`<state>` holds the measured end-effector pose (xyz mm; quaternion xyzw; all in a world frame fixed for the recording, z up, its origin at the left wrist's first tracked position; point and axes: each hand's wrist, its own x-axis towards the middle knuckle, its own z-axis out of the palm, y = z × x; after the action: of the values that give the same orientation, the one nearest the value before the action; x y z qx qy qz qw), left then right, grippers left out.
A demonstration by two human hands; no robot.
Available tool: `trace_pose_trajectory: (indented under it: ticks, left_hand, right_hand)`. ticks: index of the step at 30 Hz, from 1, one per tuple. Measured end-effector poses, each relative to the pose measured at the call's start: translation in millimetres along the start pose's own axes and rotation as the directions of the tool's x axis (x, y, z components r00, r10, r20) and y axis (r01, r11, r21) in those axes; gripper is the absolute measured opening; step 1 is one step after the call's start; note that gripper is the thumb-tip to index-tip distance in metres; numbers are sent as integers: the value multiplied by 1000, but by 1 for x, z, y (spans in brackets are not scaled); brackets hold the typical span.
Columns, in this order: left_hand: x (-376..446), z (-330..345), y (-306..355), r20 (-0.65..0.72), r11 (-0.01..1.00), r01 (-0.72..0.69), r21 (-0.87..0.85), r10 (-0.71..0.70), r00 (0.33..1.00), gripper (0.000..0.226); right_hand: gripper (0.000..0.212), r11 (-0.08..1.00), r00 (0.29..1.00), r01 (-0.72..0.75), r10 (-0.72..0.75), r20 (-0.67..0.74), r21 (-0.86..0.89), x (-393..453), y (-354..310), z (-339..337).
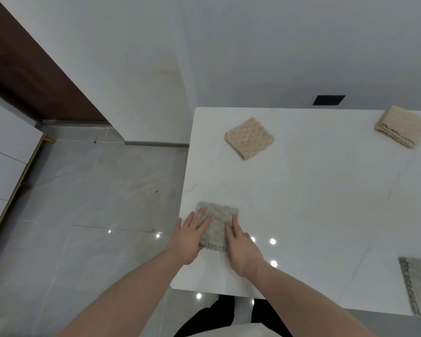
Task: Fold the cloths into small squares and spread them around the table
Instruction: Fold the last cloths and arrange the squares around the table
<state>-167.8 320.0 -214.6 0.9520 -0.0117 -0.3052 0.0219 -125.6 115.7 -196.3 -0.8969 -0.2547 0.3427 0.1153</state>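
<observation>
A grey folded cloth (218, 223) lies near the front left corner of the white table (314, 203). My left hand (191, 235) rests flat on its left side with straight fingers, partly over the table's left edge. My right hand (241, 246) presses flat on the cloth's right side. A beige folded square (249, 138) lies at the far left of the table. Another beige folded cloth (402, 126) sits at the far right. A grey cloth (419, 285) lies at the near right edge, cut off by the frame.
The table stands against a white wall with a dark socket plate (328, 100). Grey tiled floor (83, 203) lies to the left, with a white cabinet (5, 161) at the far left and a brown door (22, 62) behind.
</observation>
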Motion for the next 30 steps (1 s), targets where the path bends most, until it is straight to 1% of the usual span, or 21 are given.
trace_pose_trajectory:
  ticks: [6, 10, 13, 15, 17, 18, 21, 22, 24, 26, 28, 30]
  left_hand:
    - [12, -4, 1, 41, 996, 86, -3, -86, 995, 91]
    - [20, -11, 3, 61, 991, 133, 5, -133, 989, 93]
    - [21, -14, 1, 75, 992, 124, -18, -122, 990, 94]
    - [15, -15, 2, 80, 993, 90, -78, -84, 993, 97]
    - [5, -12, 2, 54, 987, 58, -152, -51, 997, 98]
    - [-1, -10, 2, 22, 980, 55, -191, -52, 998, 95]
    - [-13, 4, -2, -102, 949, 79, -306, -115, 988, 79]
    - [-15, 8, -3, -108, 937, 106, -333, -149, 983, 76]
    - [-15, 11, -6, -62, 913, 187, -364, -224, 973, 74]
    - [-13, 11, -6, -8, 905, 245, -348, -264, 964, 73]
    - [-8, 8, -2, 15, 910, 266, -319, -275, 961, 71]
    - [-4, 5, 1, 22, 918, 273, -288, -279, 960, 71]
  right_hand:
    - [89, 997, 1000, 22, -21, 13, -71, 25, 1, -8]
    - [89, 996, 1000, 24, -23, 20, -82, 38, -2, -18]
    - [90, 996, 999, 37, -35, 21, -83, 37, -3, -20]
    - [89, 996, 999, 44, -42, 34, -78, 30, -1, -17]
    - [88, 996, 998, 59, -56, 39, -68, 22, 1, -13]
    - [88, 995, 997, 71, -68, 37, -68, 18, 2, -11]
    - [84, 996, 997, 82, -81, 14, -27, 10, 4, -5]
    - [81, 997, 997, 75, -75, -3, -11, 9, 4, -4]
    - [77, 999, 999, 40, -40, -30, -16, 12, 3, -1]
    - [73, 998, 1000, -18, 17, -11, -56, 16, 3, 0]
    - [69, 995, 998, -52, 54, 30, -90, 19, 3, -1]
    - [71, 991, 996, -55, 62, 57, -120, 20, 4, -1]
